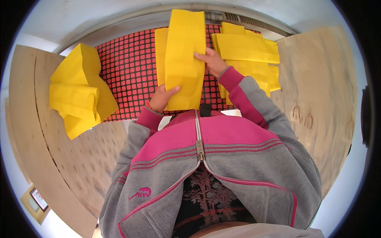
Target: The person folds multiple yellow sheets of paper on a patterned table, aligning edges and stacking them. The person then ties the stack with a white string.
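A long folded yellow sheet, cloth or paper, I cannot tell which, lies lengthwise in front of me. My left hand grips its lower left edge, thumb on top and fingers out of sight beneath. Higher up, my right hand pinches the right edge in the same way, thumb over the top. Partly covered by this sheet, another yellow piece shows along its left side.
Beneath is a red-and-black checked cloth. Several folded yellow sheets lie stacked crosswise at the right. More yellow sheets, one folded over, sit at the left. Wooden boards flank the cloth. A pipe runs along the far wall.
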Demonstrator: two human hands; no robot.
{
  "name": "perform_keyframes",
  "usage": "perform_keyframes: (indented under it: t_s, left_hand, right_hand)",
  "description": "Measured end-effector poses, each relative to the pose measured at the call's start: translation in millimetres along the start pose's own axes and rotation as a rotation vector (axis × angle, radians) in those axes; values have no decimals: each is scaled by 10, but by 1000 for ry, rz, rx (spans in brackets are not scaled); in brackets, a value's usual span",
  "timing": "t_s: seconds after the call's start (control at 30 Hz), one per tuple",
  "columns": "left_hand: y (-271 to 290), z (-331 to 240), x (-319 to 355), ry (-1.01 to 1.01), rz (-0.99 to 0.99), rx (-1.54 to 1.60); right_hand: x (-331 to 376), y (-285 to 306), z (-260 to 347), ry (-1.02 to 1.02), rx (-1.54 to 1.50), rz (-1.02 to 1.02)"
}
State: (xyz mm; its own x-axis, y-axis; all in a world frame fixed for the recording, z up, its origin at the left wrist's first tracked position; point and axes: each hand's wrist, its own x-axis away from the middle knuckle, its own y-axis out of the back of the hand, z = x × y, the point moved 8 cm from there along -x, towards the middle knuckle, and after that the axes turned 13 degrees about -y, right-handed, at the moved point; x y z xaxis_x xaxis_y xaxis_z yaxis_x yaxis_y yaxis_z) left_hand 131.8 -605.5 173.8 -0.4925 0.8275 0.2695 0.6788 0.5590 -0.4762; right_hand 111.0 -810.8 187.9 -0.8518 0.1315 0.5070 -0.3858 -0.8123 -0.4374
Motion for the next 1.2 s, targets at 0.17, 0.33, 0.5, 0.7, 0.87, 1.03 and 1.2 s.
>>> perform_keyframes:
  t_s: [0.17, 0.33, 0.5, 0.7, 0.87, 1.03, 1.2]
  left_hand:
    - [352, 290, 206, 2, -99, 101]
    - [553, 468, 203, 17, -159, 114]
    - [587, 589, 188, 37, -179, 185]
    - [657, 649, 198, 73, -147, 129]
    - [677, 653, 200, 61, -162, 138]
    - [707, 684, 196, 44, -173, 160]
    - [741, 731, 261, 85, -237, 115]
  right_hand:
    - [-352, -181, -430, -199, 72, 38]
    - [-578, -144, -631, -272, 152, 18]
    - [-690, -22, -737, -318, 188, -48]
    - [-634, -26, -806, -333, 168, -61]
    - [-578, -42, -794, -316, 176, -114]
    - [-583, -3, -810, -319, 197, -145]
    - [-615, 117, -827, -296, 222, -188]
